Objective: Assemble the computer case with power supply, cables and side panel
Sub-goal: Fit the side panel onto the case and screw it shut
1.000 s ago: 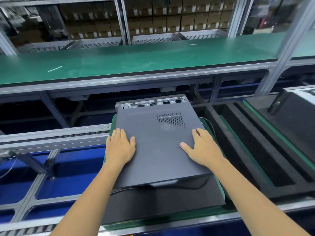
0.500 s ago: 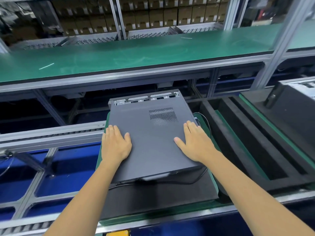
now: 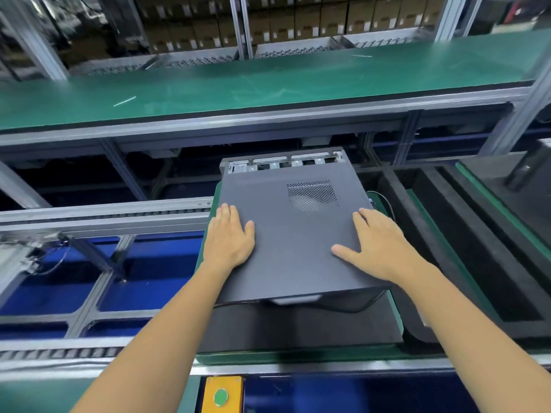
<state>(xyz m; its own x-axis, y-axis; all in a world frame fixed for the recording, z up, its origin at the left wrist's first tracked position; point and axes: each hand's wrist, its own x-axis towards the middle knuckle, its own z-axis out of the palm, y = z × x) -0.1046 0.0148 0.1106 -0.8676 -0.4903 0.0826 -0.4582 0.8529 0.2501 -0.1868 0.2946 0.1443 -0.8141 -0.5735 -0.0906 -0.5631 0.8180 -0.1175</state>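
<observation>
Left hand and right hand press flat, fingers straight, on the side panel; uneven pressure risks misseating it and pinching the black cable beneath its near edge.

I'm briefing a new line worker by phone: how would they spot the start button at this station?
Start from the dark grey side panel under both flat hands, then drop to the near metal rail of the conveyor. Just below it sits a yellow box with a round green button on its face. Nothing else nearby is yellow; what the button does isn't marked.
</observation>
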